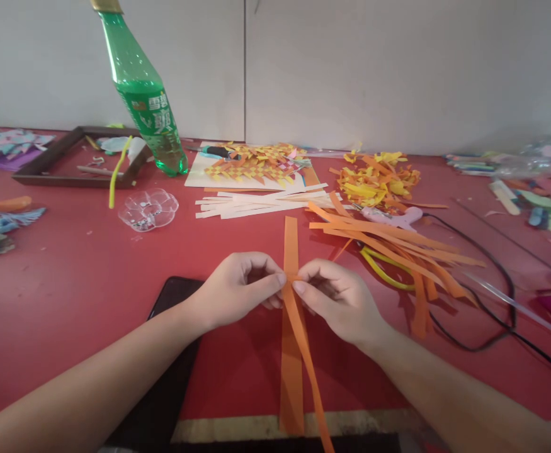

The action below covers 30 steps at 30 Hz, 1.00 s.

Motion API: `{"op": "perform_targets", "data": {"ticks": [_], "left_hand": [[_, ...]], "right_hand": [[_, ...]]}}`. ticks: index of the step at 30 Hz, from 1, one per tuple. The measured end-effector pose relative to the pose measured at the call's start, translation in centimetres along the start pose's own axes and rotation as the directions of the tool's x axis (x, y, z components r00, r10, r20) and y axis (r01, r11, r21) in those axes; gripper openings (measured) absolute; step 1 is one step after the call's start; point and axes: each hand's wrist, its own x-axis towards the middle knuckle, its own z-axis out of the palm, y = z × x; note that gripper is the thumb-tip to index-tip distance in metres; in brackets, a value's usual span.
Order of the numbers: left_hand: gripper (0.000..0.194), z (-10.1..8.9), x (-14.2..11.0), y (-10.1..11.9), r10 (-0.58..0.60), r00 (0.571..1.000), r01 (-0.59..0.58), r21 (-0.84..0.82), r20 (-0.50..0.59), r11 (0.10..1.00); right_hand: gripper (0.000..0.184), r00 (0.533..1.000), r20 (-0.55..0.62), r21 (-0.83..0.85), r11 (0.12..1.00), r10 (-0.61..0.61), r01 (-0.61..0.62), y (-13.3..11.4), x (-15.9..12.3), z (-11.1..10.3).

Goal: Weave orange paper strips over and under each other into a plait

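My left hand and my right hand meet over the red table, both pinching the same orange paper strips at their middle. One long strip runs from above my fingers down to the table's front edge. A narrower strip slants off below, toward the bottom right. Each hand's thumb and forefinger are pressed together on the paper.
A pile of loose orange strips lies right of my hands, cream strips behind. A black phone rests under my left wrist. Further back are a green bottle, a woven yellow-orange mat, paper scraps, a wooden frame and a black cable.
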Motion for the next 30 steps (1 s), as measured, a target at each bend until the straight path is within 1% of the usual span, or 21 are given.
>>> {"op": "perform_targets", "data": {"ticks": [3, 6, 9, 12, 15, 17, 22, 30], "left_hand": [[0.016, -0.09, 0.08, 0.05, 0.003, 1.000, -0.003, -0.002, -0.006, 1.000], [0.018, -0.14, 0.10, 0.11, -0.008, 0.999, 0.009, -0.019, 0.042, 1.000], [0.019, -0.11, 0.03, 0.05, -0.025, 0.997, 0.027, -0.022, 0.079, 0.999], [0.018, -0.08, -0.07, -0.07, -0.012, 0.997, 0.014, -0.019, 0.071, 1.000], [0.019, -0.12, -0.13, -0.12, 0.011, 0.998, -0.009, -0.036, 0.060, 0.999], [0.020, -0.15, -0.14, -0.10, 0.020, 0.998, -0.017, -0.043, 0.063, 0.999], [0.020, -0.14, -0.04, -0.06, 0.028, 0.998, -0.025, -0.056, 0.055, 0.998], [0.020, 0.02, -0.02, -0.19, 0.020, 0.999, -0.017, -0.098, 0.031, 0.995]], "right_hand": [[0.018, 1.000, -0.008, -0.007, 1.000, 0.009, -0.009, 0.04, -0.02, -0.07], [0.020, 0.999, -0.034, 0.008, 0.999, 0.031, -0.031, 0.14, 0.01, -0.17], [0.023, 0.995, -0.049, 0.062, 0.994, 0.088, -0.085, 0.20, 0.09, -0.18], [0.025, 0.991, -0.011, 0.122, 0.984, 0.135, -0.132, 0.15, 0.12, -0.12], [0.027, 0.989, 0.011, 0.137, 0.979, 0.149, -0.149, 0.05, 0.11, -0.11], [0.028, 0.991, 0.012, 0.128, 0.983, 0.130, -0.130, -0.02, 0.11, -0.14], [0.025, 0.999, -0.008, 0.082, 0.996, 0.038, -0.038, -0.09, 0.17, -0.15], [0.021, 0.999, -0.038, 0.056, 0.998, 0.001, 0.001, 0.23, 0.04, -0.12]]}}
